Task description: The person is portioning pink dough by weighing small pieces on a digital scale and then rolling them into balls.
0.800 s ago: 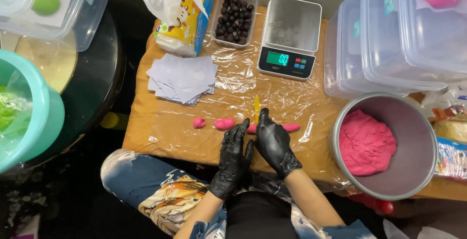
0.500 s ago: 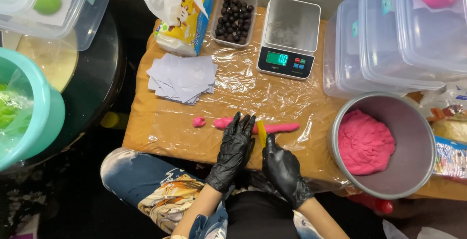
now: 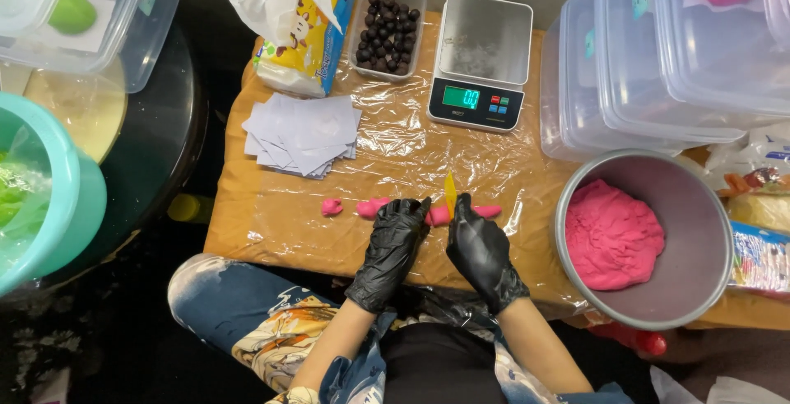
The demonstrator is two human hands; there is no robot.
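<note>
**Mia:** What is the biggest thing here?

**Ben:** The brown table [image 3: 271, 215] with shiny clear wrap on top. Next come the stacked clear boxes [image 3: 650, 67] at the back right. I cannot count them for sure. One has a pink lump inside.

**Mia:** And on the left?

**Ben:** One teal tub [image 3: 58, 206] with green stuff in it, and more clear boxes [image 3: 90, 17] with two green balls.

**Mia:** What is the round grey thing?

**Ben:** One metal bowl [image 3: 658, 239] at the right. A big heap of pink dough [image 3: 613, 235] sits in it.

**Mia:** What else is on the table?

**Ben:** One scale [image 3: 481, 62] with a green screen, one yellow tissue pack [image 3: 304, 34], one pile of white paper squares [image 3: 303, 134], and one little tray of dark balls [image 3: 387, 30].

**Mia:** Where are the hands?

**Ben:** At the near edge, both in black gloves. The left hand [image 3: 397, 235] lies with bent fingers on the pink dough roll [image 3: 485, 211]. It hides the roll's middle. The right hand [image 3: 477, 243] is closed around one thin yellow cutter [image 3: 450, 194], which stands up right at the roll.

**Mia:** How many small pink bits?

**Ben:** One small pink piece [image 3: 331, 206] lies alone to the left. One more pink end [image 3: 372, 206] pokes out just beside the left hand. I cannot tell if it is cut off.
</note>
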